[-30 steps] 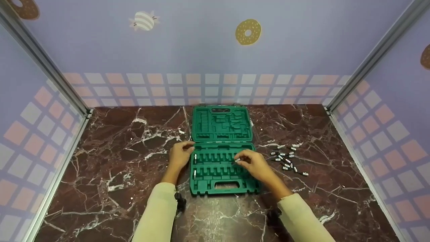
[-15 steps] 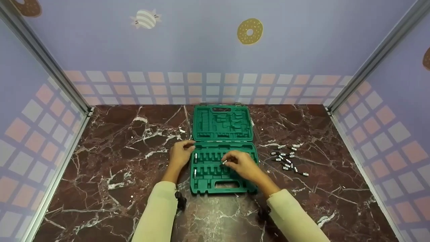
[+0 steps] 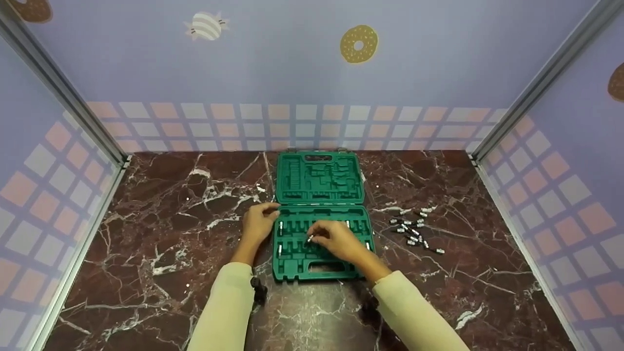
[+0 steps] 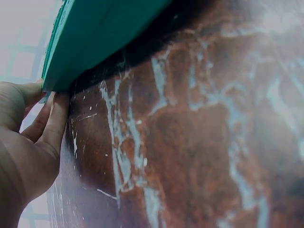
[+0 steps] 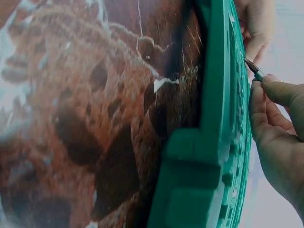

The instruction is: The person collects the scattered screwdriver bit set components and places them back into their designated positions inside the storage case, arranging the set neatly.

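Note:
A green plastic tool case (image 3: 319,207) lies spread on the table, its lid folded back. My right hand (image 3: 336,240) is over the middle of the lower tray and pinches a small bit socket (image 5: 256,71) between thumb and fingers; its dark tip points toward the tray. My left hand (image 3: 258,223) holds the case's left edge near the hinge, thumb and fingers at the rim in the left wrist view. Bit sockets stand in slots at the tray's left end, one in the upper row (image 3: 281,227) and one in the lower row (image 3: 280,250). Others show at the right.
To the right of the case, a loose pile of bit sockets (image 3: 412,231) lies on the dark red marbled table (image 3: 185,243). Patterned lilac panels (image 3: 292,73) close off the back and both sides.
My right hand has moved left across the tray with the bit socket, uncovering seated sockets at the right end. My left hand has stayed at the case's edge.

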`<state>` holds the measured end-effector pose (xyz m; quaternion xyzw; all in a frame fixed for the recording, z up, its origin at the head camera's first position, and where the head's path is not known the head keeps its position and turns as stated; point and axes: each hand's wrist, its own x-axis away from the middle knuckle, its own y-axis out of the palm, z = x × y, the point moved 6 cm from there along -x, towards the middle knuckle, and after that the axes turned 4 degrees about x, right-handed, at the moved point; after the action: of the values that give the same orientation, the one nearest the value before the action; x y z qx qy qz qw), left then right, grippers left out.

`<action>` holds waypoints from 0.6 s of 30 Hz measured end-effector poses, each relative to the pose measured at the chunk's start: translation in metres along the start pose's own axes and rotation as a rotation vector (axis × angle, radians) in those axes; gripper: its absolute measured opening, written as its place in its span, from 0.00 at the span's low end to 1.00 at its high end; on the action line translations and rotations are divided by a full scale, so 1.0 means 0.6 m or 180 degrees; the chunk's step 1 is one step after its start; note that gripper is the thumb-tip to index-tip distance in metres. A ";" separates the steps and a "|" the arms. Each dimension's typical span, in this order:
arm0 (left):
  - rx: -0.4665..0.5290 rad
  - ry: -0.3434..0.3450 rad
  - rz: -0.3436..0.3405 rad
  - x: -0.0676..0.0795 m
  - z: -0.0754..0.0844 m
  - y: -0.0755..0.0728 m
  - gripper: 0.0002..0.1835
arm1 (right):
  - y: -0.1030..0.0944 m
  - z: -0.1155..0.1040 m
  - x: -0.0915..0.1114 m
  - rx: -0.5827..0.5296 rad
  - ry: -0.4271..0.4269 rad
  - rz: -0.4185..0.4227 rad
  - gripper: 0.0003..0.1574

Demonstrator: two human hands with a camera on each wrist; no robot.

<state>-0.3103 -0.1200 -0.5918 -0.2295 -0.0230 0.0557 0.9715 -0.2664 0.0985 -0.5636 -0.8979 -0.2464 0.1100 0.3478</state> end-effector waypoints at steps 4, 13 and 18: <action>-0.0010 -0.0002 0.0019 0.003 0.002 0.001 0.12 | 0.011 -0.012 -0.007 0.0095 -0.0034 -0.0056 0.08; -0.0054 0.0024 -0.0006 0.004 0.001 -0.001 0.12 | 0.035 -0.041 -0.027 0.0178 -0.0203 -0.0142 0.06; -0.0043 0.0027 0.0007 0.002 0.001 -0.001 0.12 | 0.046 -0.050 -0.035 0.0282 -0.0219 -0.0236 0.06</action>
<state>-0.3091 -0.1199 -0.5910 -0.2363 -0.0189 0.0556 0.9699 -0.2631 0.0531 -0.5598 -0.8676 -0.2862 0.1387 0.3824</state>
